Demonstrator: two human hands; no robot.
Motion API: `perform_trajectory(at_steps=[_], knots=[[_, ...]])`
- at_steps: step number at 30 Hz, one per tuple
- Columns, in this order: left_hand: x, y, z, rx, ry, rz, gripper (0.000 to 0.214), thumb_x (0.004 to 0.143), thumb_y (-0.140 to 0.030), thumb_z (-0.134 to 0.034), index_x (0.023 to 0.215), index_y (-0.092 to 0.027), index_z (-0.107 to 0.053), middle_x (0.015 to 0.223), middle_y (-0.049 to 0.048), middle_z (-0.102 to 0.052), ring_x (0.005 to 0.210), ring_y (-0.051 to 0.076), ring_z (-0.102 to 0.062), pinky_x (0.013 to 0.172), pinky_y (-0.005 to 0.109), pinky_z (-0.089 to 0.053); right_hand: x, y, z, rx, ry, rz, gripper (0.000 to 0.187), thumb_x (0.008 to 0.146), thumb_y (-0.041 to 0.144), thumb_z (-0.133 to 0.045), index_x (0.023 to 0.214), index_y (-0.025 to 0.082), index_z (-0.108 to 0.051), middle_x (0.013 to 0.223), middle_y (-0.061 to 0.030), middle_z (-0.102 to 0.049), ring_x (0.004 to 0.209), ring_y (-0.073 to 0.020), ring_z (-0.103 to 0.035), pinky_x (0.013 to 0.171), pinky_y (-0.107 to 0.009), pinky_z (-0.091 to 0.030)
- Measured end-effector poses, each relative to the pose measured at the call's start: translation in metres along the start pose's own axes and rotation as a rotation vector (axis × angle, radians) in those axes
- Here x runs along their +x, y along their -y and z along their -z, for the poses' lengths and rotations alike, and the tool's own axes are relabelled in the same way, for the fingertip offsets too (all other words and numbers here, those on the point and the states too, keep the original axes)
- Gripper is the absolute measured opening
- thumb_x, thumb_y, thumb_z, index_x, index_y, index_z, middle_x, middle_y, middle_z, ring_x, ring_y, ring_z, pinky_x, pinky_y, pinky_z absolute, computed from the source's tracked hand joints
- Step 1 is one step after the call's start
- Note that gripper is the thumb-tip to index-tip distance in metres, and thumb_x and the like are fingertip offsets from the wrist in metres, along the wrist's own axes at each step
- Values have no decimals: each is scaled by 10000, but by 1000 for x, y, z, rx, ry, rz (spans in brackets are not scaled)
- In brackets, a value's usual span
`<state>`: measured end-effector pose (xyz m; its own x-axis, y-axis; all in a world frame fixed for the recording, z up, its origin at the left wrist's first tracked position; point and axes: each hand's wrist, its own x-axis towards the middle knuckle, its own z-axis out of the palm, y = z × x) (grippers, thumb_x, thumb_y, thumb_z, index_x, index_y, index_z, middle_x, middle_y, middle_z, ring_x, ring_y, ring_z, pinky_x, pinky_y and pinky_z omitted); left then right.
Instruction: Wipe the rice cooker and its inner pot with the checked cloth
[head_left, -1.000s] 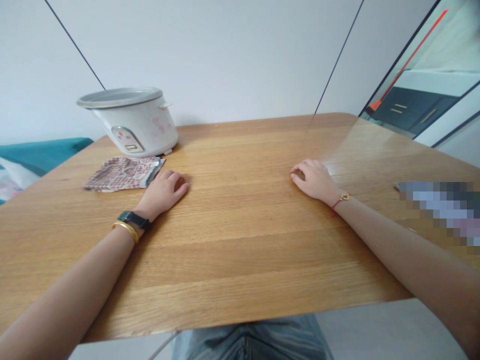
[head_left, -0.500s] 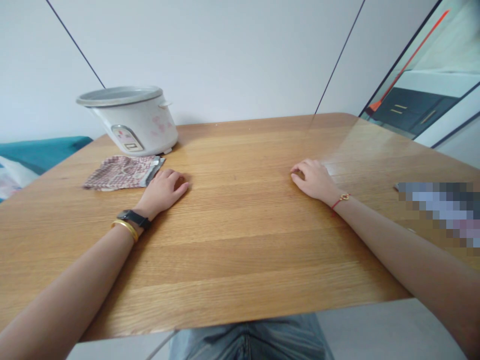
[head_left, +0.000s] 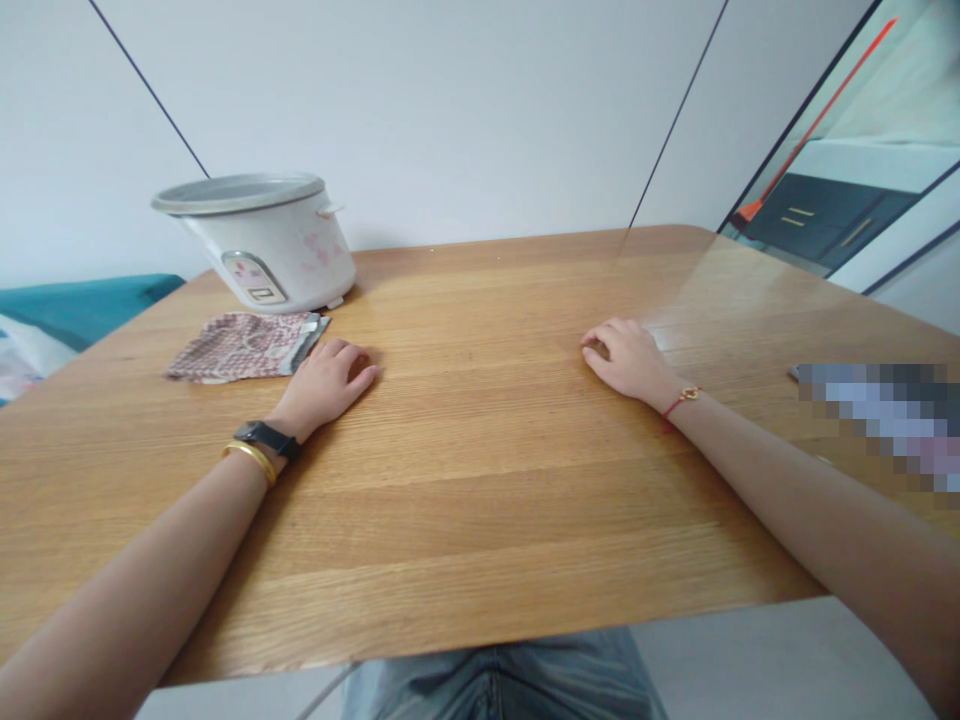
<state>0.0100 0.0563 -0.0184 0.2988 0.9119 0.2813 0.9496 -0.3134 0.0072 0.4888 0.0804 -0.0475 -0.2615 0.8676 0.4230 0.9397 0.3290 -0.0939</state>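
My left hand [head_left: 328, 385] rests on the wooden table [head_left: 480, 480], its fingers loosely bent and the thumb apart, holding nothing. Just beyond it lies a folded patterned cloth [head_left: 236, 345] in reddish brown and white with a grey edge, close to the knuckles. Behind the cloth stands a white rice cooker [head_left: 281, 250] with pink flowers and a small front panel; no lid shows on it, and its inside is hidden. On the right side of the table, my right hand [head_left: 630, 358] lies with relaxed, curved fingers and a small gap to the thumb, also holding nothing.
A pixelated flat item [head_left: 892, 420] lies at the table's right edge. A pale wall [head_left: 480, 120] rises behind the table. At the left are a teal chair or sofa back [head_left: 90, 305] and a white bag [head_left: 30, 355]. An orange-handled broom [head_left: 825, 110] leans at the far right.
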Motion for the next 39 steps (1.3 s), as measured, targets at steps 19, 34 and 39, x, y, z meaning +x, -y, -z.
perform_trajectory(at_steps=[19, 34, 39], knots=[[0, 2, -2, -13, -17, -26, 434, 968, -522, -412, 1043, -171, -656, 1072, 122, -637, 1082, 298, -588, 1015, 430, -453, 0, 2, 1, -19, -7, -6, 236, 910, 332, -488, 942, 203, -684, 1023, -128, -676, 1007, -308, -580, 859, -452, -440], [0, 2, -1, -18, -13, -11, 413, 960, -502, -436, 1031, -168, -669, 1061, 117, -637, 1073, 288, -594, 1024, 420, -447, 0, 1, 0, -30, -23, -1, 222, 902, 328, -500, 943, 199, -676, 1021, -125, -673, 1000, -309, -581, 860, -446, -445], [0, 2, -1, -15, -21, -14, 415, 965, -509, -422, 1020, -173, -661, 1054, 113, -641, 1068, 289, -594, 1013, 422, -455, -1, 1, 0, -35, -23, 1, 226, 905, 336, -498, 945, 200, -674, 1025, -127, -671, 1012, -315, -580, 862, -450, -448]])
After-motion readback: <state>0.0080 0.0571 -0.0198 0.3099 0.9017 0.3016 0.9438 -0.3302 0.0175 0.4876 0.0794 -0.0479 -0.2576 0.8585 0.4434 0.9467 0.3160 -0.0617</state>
